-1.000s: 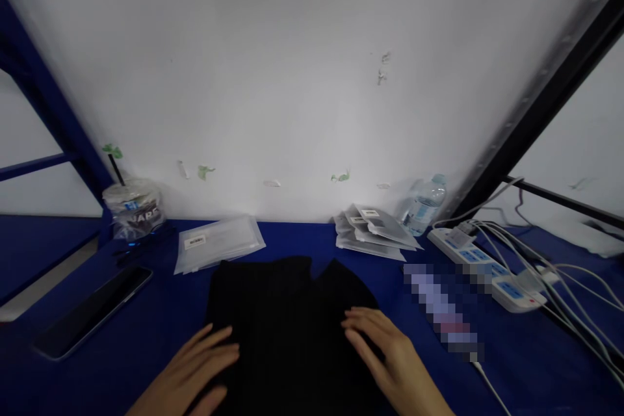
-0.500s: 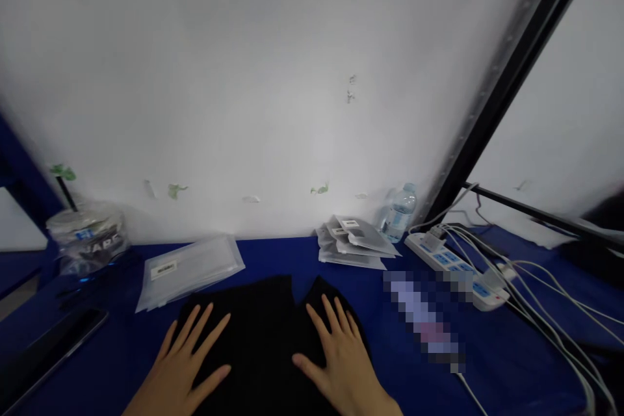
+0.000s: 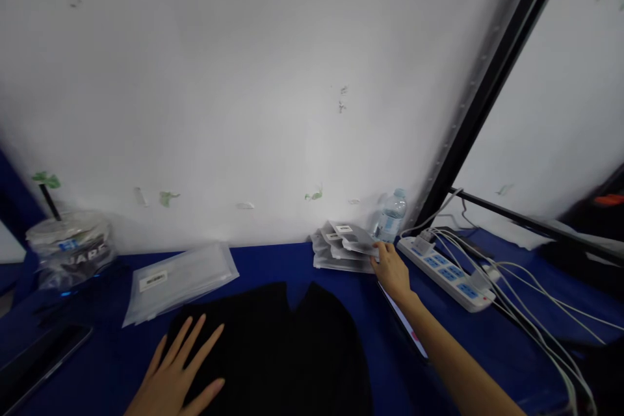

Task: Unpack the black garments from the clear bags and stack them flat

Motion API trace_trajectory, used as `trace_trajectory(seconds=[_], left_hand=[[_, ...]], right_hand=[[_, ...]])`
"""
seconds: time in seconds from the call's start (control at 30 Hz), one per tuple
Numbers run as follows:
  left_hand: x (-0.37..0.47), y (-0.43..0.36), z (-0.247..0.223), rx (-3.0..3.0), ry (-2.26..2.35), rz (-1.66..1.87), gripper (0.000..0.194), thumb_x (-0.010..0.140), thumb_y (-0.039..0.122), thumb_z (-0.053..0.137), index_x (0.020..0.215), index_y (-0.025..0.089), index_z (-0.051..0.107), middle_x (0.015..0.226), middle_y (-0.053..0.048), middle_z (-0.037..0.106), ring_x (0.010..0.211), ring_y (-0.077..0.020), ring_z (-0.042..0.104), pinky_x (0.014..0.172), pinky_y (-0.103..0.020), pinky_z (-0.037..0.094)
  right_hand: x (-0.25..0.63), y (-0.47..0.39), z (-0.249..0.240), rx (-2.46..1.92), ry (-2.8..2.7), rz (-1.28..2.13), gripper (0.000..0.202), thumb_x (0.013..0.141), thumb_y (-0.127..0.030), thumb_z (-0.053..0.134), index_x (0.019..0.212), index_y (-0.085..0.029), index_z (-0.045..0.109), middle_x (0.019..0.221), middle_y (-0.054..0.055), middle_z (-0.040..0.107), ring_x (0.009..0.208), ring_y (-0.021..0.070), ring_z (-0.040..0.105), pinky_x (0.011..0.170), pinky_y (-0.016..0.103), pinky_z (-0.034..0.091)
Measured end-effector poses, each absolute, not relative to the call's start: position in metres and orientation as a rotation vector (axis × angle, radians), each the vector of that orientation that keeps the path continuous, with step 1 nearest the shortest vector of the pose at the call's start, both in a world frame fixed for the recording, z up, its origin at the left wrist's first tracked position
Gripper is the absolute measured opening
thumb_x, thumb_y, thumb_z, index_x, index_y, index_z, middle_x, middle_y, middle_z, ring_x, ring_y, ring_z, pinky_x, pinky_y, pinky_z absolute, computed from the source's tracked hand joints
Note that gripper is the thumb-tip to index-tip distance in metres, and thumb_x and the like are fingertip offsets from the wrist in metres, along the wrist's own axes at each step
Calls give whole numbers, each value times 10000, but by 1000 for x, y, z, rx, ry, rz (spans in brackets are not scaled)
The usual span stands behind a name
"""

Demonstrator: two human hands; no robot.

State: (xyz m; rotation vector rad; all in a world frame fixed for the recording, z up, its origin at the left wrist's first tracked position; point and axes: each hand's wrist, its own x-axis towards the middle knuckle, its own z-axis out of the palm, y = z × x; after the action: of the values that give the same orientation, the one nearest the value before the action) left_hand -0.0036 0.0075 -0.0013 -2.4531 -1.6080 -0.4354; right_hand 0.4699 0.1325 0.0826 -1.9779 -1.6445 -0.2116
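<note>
A black piece of cloth (image 3: 287,351), notched at its far edge, lies spread on the blue table. Flat on its left side rests my left hand (image 3: 178,367), fingers spread. My right hand (image 3: 391,271) reaches to the right end of a stack of translucent zip bags (image 3: 336,244) with white barcode labels; its thumb and fingers pinch the edge of a bag. Whether the pinched bag is lifted off the others I cannot tell. More flat zip bags (image 3: 185,276), the top one labelled, lie behind my left hand.
A water bottle (image 3: 391,216) stands by the wall, beside a white power strip (image 3: 446,273) with trailing cables. Under my right forearm lies a phone (image 3: 407,325). A dark phone (image 3: 43,357) and a plastic-wrapped tub (image 3: 73,250) are at the left.
My right hand has left the black cloth and moved forward and right to the stack of zip bags, closing on an edge. My left hand stays spread on the cloth.
</note>
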Motion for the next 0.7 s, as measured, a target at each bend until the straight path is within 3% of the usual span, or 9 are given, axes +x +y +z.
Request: trace_trajectory(seconds=[0.17,0.37,0.43,0.47,0.5,0.57,0.63,0.7], left_hand=[[-1,7,0,-2447,-1620,-427,674,893,578,505,1483,378,250,1551,-65,287,1384,-376,300,1035,-611,328],[13,-3,27,-2447,-1657,-785,595,918,464,529,1464,351,323,1511,-50,383,1409,-356,251,1094,-659,161],[26,-11,46,-2523,-1799,-1079,472,941,436,498,1399,346,431,1456,-33,465,1379,-321,332,1115,-599,210],[34,-15,55,-2570,-1935,-1273,416,951,451,472,1350,333,488,1413,-41,511,1323,-303,427,1091,-548,309],[44,-18,65,-2652,-2102,-1480,389,956,485,444,1288,306,542,1319,-62,587,1201,-282,555,1018,-491,429],[61,-22,78,-2768,-2366,-2049,529,945,604,336,1178,205,595,1103,-128,674,828,-255,705,678,-398,593],[73,-23,84,-2691,-2639,-2512,630,900,689,320,1069,155,607,921,-122,694,552,-196,675,409,-293,533],[77,-23,82,-2512,-2897,-2701,588,865,695,413,929,140,600,723,-63,677,379,-127,584,285,-198,409]], right_hand=[[468,136,77,-1894,-1645,-191,246,908,-226,393,1031,-212,606,1126,106,636,762,209,662,641,311,457],[434,120,84,-1645,-1673,-109,311,955,-312,308,1146,-184,516,1031,118,695,902,254,682,759,352,504],[409,104,86,-1554,-1693,-65,311,969,-332,289,1161,-200,494,1112,116,682,969,241,677,807,351,516],[394,95,87,-1496,-1717,-33,303,974,-340,290,1164,-211,488,1164,111,667,1015,231,666,841,348,517],[379,84,88,-1429,-1749,4,286,976,-345,303,1156,-225,489,1219,104,644,1072,222,646,884,348,510],[350,61,88,-1246,-1856,114,242,974,-317,334,1143,-246,492,1284,93,611,1137,206,614,938,348,496],[327,40,86,-1063,-2004,242,197,970,-259,347,1093,-256,501,1332,89,578,1165,185,596,952,325,492],[314,22,83,-967,-2148,381,184,963,-206,348,1038,-259,508,1372,76,544,1188,167,578,950,294,491]])
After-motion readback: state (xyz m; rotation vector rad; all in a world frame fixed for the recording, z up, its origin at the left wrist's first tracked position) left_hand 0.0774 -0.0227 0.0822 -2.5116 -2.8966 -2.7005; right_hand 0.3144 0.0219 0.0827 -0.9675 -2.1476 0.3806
